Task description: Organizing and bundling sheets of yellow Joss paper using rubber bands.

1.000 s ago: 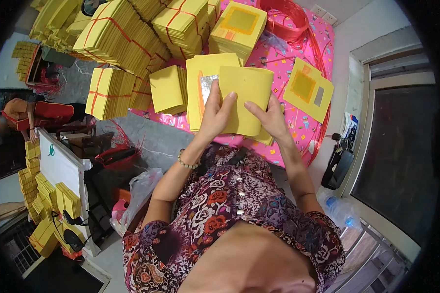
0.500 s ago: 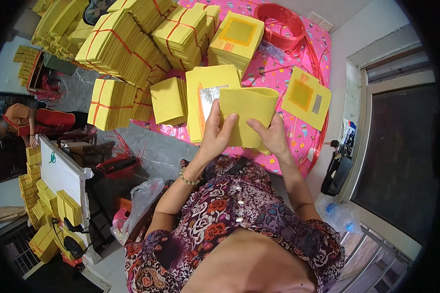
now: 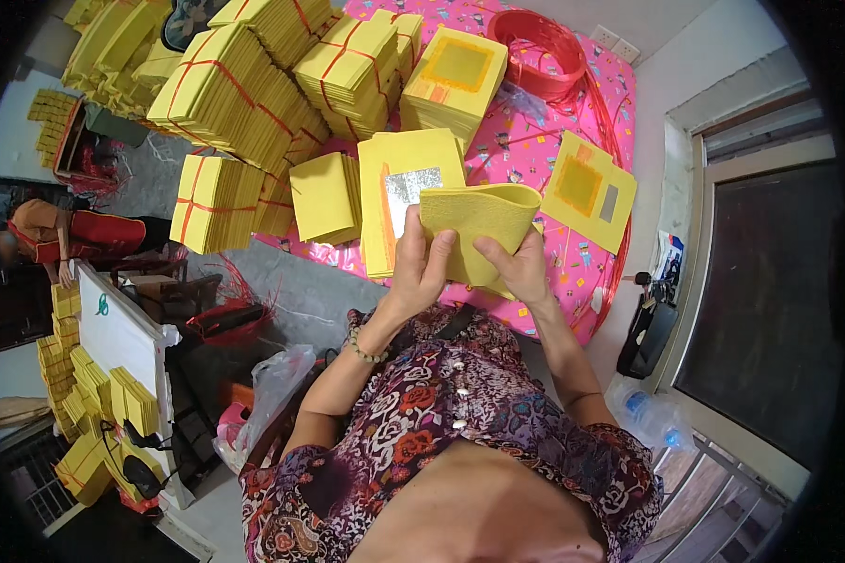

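Observation:
A folded yellow sheet (image 3: 474,220) hangs in front of me, its bend on the right and its top edges curving apart. My left hand (image 3: 421,267) closes on its left side, thumb across the near face. On its lower right, my right hand (image 3: 519,269) grips with the thumb on the same face; its other fingers are mostly hidden behind. Beyond the sheet lies a small stack of flat yellow sheets (image 3: 377,174), the top one carrying a shiny silver patch (image 3: 413,183) beside an orange strip. To its left stands a stack of folded yellow sheets (image 3: 319,202).
Yellow bundles tied with red strips (image 3: 221,89) crowd the back left of the pink cloth (image 3: 498,150). A tall yellow stack (image 3: 455,70), a red strip coil (image 3: 535,61) and a yellow template (image 3: 587,192) lie farther right. Another person (image 3: 84,232) works at a white table (image 3: 122,319).
Both hands have come slightly nearer to me with the folded sheet, whose top edge is lower and gapes wider. More of the silver patch shows.

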### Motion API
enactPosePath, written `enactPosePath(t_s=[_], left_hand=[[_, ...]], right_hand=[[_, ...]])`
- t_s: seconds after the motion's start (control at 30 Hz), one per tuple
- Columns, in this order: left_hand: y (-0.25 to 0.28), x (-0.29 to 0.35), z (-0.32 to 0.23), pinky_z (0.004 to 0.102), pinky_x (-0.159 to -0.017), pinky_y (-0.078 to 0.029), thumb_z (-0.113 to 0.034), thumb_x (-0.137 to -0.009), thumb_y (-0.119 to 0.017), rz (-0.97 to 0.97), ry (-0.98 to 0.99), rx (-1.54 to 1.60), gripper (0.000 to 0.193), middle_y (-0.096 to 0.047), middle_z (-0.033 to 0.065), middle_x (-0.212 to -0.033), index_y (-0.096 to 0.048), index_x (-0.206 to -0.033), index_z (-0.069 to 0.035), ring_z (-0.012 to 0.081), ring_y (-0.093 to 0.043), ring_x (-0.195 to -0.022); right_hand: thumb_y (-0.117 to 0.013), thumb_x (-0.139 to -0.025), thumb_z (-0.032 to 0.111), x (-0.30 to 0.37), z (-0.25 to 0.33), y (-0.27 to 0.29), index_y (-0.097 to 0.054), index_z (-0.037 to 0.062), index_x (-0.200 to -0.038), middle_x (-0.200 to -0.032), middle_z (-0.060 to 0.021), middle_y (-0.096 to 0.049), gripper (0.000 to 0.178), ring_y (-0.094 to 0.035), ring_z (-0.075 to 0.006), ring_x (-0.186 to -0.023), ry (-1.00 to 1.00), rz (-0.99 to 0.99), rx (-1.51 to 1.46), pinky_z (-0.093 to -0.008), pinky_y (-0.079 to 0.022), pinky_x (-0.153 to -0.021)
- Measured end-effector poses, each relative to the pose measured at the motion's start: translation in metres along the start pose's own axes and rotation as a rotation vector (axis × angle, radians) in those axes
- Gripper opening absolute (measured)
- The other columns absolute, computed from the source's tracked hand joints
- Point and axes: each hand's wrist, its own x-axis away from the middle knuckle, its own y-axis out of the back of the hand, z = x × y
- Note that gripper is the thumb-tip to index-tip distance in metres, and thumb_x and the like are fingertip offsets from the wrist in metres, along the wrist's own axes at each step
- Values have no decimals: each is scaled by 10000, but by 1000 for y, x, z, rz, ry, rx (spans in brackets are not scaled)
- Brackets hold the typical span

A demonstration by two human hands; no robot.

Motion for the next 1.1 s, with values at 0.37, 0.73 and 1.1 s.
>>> enactPosePath(t_s=[0.37, 0.73, 1.1], left_hand=[[-6, -2, -6, 288, -866, -421, -93, -972, -458, -33, 130, 78, 281, -540, 90, -1090, -390, -1228, 0, 130, -502, -1001], [-4, 4, 8, 283, -877, -419, -71, -958, -473, 7, 259, 160, 258, -551, 82, -1089, -420, -1201, -4, 127, -508, -1019], [-5, 11, 11, 284, -899, -405, -56, -955, -460, 91, 389, 183, 289, -544, 93, -1124, -400, -1232, 0, 137, -504, -1043]], right_hand=[[-610, -908, 103, -4, 12, -6, -533, -21, -1182, -1034, -61, -638, 311, -603, -108, -909, 60, -99, -114, -253, -496, -800], [-591, -927, 117, 1, 8, 2, -580, -31, -1095, -964, -49, -651, 224, -593, -63, -831, -7, -192, -57, -219, -488, -721], [-583, -938, 143, 8, 3, 21, -638, -18, -949, -799, -6, -650, 171, -575, -33, -729, -54, -305, 14, -195, -456, -642]])
